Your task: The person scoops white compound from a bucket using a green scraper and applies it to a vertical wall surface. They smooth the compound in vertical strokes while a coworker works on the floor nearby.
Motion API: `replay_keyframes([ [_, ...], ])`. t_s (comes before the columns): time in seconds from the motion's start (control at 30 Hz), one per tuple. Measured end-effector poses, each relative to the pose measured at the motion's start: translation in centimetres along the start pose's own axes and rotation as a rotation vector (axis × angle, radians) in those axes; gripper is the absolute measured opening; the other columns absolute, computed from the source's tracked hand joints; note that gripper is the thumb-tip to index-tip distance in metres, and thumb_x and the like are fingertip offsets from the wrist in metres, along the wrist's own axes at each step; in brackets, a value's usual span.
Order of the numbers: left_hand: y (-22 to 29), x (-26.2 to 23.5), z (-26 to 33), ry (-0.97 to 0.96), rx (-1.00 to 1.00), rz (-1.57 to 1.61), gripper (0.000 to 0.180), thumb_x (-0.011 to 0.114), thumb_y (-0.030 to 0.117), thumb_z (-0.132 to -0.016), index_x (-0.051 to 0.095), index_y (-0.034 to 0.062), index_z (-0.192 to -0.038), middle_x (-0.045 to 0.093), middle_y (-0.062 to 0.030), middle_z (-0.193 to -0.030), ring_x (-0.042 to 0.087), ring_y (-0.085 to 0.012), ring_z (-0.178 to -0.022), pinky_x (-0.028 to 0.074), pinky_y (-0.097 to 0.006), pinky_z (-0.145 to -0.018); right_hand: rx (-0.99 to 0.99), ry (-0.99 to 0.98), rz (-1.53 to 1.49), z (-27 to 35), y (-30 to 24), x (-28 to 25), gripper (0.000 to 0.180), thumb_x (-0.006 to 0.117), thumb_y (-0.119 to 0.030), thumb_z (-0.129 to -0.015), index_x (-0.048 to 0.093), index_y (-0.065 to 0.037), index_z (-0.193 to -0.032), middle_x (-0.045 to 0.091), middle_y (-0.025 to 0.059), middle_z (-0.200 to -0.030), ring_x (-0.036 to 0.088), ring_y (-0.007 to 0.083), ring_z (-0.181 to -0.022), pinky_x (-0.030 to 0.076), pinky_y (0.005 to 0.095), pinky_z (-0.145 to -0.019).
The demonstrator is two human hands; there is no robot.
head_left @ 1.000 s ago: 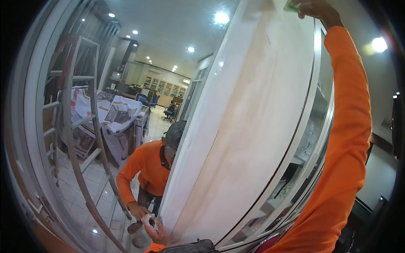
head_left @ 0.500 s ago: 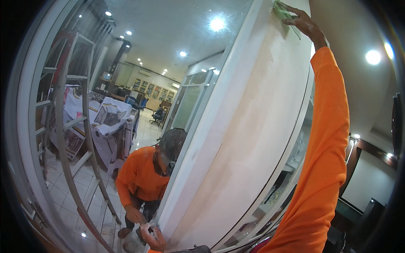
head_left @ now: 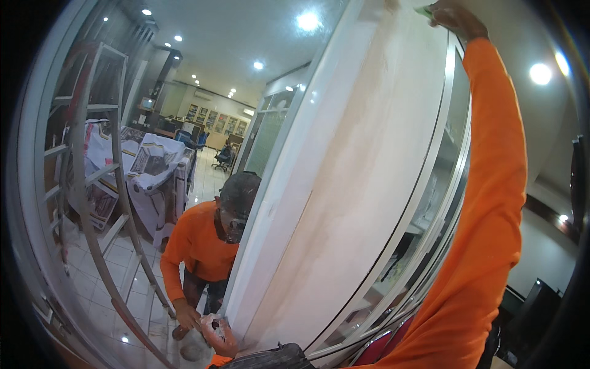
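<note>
High on the right, my right hand is closed on a thin flat green pad against the upper part of a white panel. Only an edge of the pad shows past the fingers, and its exact kind is unclear. A brownish smeared band runs down the panel. Low down, my left hand, dusted white, curls by the foot of the white frame. Its fingers bend round something too small to make out.
Beyond the glass stand a metal ladder and printed sheeting draped over furniture. An orange-clad figure bends there; I cannot tell whether it is a reflection. Cables and a black item lie low.
My right hand has moved right along the panel's top with the green pad, which is now mostly hidden. The view has shifted slightly. My left hand stays low by the frame.
</note>
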State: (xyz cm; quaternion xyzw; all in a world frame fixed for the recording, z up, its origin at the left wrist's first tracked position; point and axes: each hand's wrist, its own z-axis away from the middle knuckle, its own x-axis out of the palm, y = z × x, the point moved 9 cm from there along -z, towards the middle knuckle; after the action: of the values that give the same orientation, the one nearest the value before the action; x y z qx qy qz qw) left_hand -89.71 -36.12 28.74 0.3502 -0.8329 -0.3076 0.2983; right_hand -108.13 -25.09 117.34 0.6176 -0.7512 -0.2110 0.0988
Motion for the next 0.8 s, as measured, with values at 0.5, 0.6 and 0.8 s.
replay_keyframes([
  [0.5, 0.1, -0.3, 0.5, -0.022, 0.044, 0.003, 0.015, 0.054, 0.007, -0.090, 0.053, -0.0019, -0.102, 0.050, -0.0187, -0.094, 0.050, -0.0353, -0.085, 0.041, -0.046, -0.084, 0.163, -0.138, -0.097, -2.1, -5.0, -0.6, 0.043, 0.064, -0.043, -0.091, 0.070, -0.014, -0.123, 0.072, 0.0090, -0.116, 0.069, 0.0242, -0.095, 0.056, 0.0416, -0.081],
  [0.6, 1.3, -0.1, 0.3, -0.018, 0.120, 0.009, 0.012, 0.051, 0.006, -0.091, 0.053, -0.0015, -0.100, 0.048, -0.0164, -0.093, 0.049, -0.0327, -0.085, 0.039, -0.045, -0.083, 0.187, -0.324, -0.076, 0.9, -7.5, -1.6, 0.043, 0.061, -0.043, -0.093, 0.071, -0.013, -0.121, 0.074, 0.0087, -0.113, 0.071, 0.0236, -0.090, 0.057, 0.0415, -0.077],
  [0.8, 1.1, 0.1, -0.2, -0.070, 0.077, 0.058, 0.011, 0.050, 0.009, -0.091, 0.053, -0.0003, -0.097, 0.048, -0.0164, -0.091, 0.048, -0.0318, -0.087, 0.038, -0.043, -0.081, 0.072, -0.656, -0.256, 3.3, -5.4, -0.5, 0.042, 0.059, -0.042, -0.096, 0.068, -0.012, -0.124, 0.073, 0.0099, -0.111, 0.071, 0.0225, -0.082, 0.058, 0.0370, -0.067],
])
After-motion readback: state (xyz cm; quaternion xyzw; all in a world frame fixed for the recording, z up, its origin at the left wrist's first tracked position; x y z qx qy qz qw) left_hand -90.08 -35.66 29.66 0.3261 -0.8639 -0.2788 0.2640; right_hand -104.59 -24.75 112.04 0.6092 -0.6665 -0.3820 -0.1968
